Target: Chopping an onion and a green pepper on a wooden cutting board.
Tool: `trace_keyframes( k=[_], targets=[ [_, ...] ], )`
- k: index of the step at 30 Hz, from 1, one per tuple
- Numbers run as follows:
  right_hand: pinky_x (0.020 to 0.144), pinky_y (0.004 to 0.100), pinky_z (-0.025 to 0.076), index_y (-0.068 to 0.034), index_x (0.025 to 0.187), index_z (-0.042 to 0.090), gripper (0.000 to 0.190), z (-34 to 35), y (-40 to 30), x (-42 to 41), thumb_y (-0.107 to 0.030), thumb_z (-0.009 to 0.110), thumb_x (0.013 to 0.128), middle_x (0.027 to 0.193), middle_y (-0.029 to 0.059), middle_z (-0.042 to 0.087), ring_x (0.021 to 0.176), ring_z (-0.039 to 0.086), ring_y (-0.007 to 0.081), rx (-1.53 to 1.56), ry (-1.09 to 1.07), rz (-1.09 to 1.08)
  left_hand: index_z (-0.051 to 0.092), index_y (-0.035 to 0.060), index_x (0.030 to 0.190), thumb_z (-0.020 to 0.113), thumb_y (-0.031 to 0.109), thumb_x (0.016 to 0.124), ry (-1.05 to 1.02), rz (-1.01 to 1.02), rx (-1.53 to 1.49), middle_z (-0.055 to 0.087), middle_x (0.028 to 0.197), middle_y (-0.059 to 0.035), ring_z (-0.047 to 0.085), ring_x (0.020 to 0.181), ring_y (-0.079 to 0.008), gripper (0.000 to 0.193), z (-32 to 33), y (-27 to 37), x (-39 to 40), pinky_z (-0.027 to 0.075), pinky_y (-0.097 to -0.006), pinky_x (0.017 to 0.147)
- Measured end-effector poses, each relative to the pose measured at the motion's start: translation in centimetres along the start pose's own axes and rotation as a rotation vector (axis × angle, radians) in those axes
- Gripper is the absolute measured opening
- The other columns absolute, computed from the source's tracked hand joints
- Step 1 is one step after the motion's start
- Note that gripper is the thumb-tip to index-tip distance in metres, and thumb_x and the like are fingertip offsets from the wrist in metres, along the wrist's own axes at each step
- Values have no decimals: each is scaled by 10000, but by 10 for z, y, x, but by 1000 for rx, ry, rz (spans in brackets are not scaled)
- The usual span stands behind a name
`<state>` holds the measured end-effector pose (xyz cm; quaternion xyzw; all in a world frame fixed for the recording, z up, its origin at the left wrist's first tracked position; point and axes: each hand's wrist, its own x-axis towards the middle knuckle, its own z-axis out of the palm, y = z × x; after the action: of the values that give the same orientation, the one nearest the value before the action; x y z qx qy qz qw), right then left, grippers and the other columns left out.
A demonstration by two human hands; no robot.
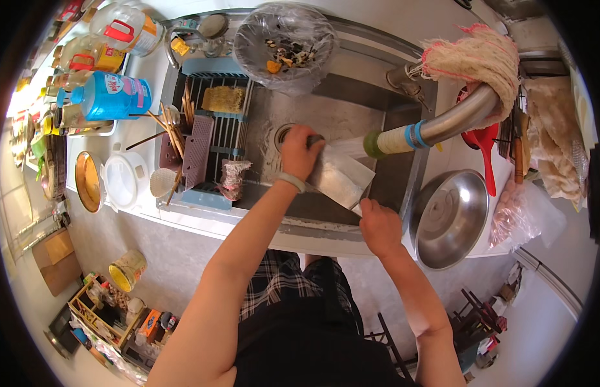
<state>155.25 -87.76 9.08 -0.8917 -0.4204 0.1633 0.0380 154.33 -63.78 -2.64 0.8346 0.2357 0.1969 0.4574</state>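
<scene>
Over a stainless steel sink, a broad metal cleaver blade lies between my hands. My left hand is closed around its dark handle end. At the blade's lower right, my right hand grips a small dark-edged object whose kind I cannot tell, touching or close to the blade. A stream of water falls beside the blade from the faucet, which has a green tip and blue bands. The fingers of both hands are partly hidden.
A rack with a yellow sponge and a chopstick holder fills the sink's left side. A lined scrap bowl sits at the back. Right of the sink are a steel basin and a red ladle. A cloth drapes the faucet.
</scene>
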Motion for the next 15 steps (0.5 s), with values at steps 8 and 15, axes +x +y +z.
trace_keyframes(
  k=[8, 15],
  targets=[
    [607, 398, 541, -70, 899, 524, 134, 5, 6, -8, -44, 603, 794, 759, 103, 613, 688, 672, 282, 38, -4, 17, 629, 53, 908, 792, 110, 751, 123, -84, 167, 615, 945, -135, 605, 914, -369, 234, -25, -32, 21, 490, -452, 806],
    [615, 417, 546, -55, 908, 526, 134, 1, 9, 4, -43, 600, 797, 781, 120, 627, 691, 676, 305, 28, -49, 62, 621, 68, 976, 760, 124, 803, 212, -113, 176, 600, 1000, -139, 582, 976, -377, 229, -7, -11, -2, 481, -457, 813]
  ],
)
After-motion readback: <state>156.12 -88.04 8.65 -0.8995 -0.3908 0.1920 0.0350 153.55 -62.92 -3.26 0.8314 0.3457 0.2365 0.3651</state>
